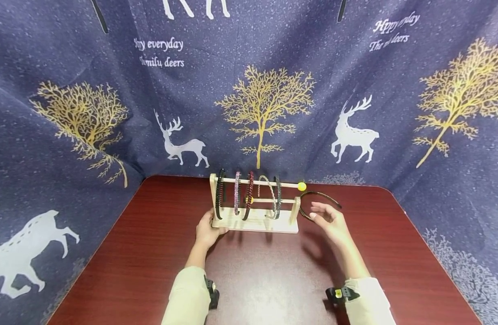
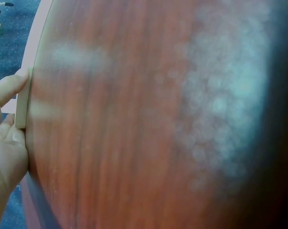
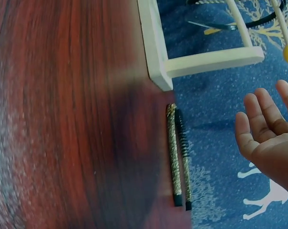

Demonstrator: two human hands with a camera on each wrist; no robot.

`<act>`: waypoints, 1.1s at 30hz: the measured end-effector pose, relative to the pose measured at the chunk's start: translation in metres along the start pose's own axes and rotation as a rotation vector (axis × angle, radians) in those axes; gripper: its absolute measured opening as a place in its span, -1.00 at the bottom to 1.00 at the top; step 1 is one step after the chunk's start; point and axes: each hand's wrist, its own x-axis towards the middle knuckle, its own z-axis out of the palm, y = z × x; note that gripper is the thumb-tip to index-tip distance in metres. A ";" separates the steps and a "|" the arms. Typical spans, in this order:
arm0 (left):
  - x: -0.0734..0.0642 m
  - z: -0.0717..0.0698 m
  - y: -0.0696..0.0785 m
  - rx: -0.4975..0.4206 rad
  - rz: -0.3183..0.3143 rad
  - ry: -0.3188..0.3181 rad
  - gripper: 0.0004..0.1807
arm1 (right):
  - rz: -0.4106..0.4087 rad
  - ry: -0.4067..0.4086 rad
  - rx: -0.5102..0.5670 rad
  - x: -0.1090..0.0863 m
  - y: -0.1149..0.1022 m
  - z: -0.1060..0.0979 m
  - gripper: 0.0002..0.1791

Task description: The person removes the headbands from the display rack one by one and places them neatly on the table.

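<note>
A pale wooden headband rack (image 1: 255,225) with two rods stands near the back of the table. My left hand (image 1: 207,229) grips the left end of its base; in the left wrist view the thumb (image 2: 10,88) lies on the base's edge. Over the rods hang a black headband (image 1: 219,198), a pink one (image 1: 237,194), a dark red one (image 1: 249,196), a pale braided one (image 1: 269,189) and a dark grey one (image 1: 278,198). My right hand (image 1: 329,222) is above the table, fingers apart and holding nothing, near a black-and-gold headband (image 3: 173,157) right of the rack.
Yellow balls cap the rods' ends, one on the upper rod (image 1: 302,186). The dark red table (image 1: 159,271) is bounded at the back and sides by a blue cloth (image 1: 192,104) printed with deer and trees.
</note>
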 end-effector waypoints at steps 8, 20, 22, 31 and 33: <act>-0.001 0.000 0.001 0.007 0.013 0.004 -0.10 | -0.032 -0.023 0.051 -0.001 -0.010 0.010 -0.59; 0.001 -0.001 -0.001 -0.010 0.034 0.003 -0.10 | -0.087 -0.054 0.131 0.004 -0.012 0.023 -0.57; 0.000 -0.001 -0.001 -0.005 0.031 0.001 -0.10 | -0.096 -0.062 0.147 0.004 -0.012 0.025 -0.57; -0.001 -0.001 0.001 -0.007 0.007 0.002 -0.11 | -0.127 -0.084 0.165 0.007 -0.012 0.035 -0.58; -0.001 -0.001 0.001 -0.005 0.010 0.001 -0.11 | -0.134 -0.090 0.174 0.009 -0.006 0.037 -0.57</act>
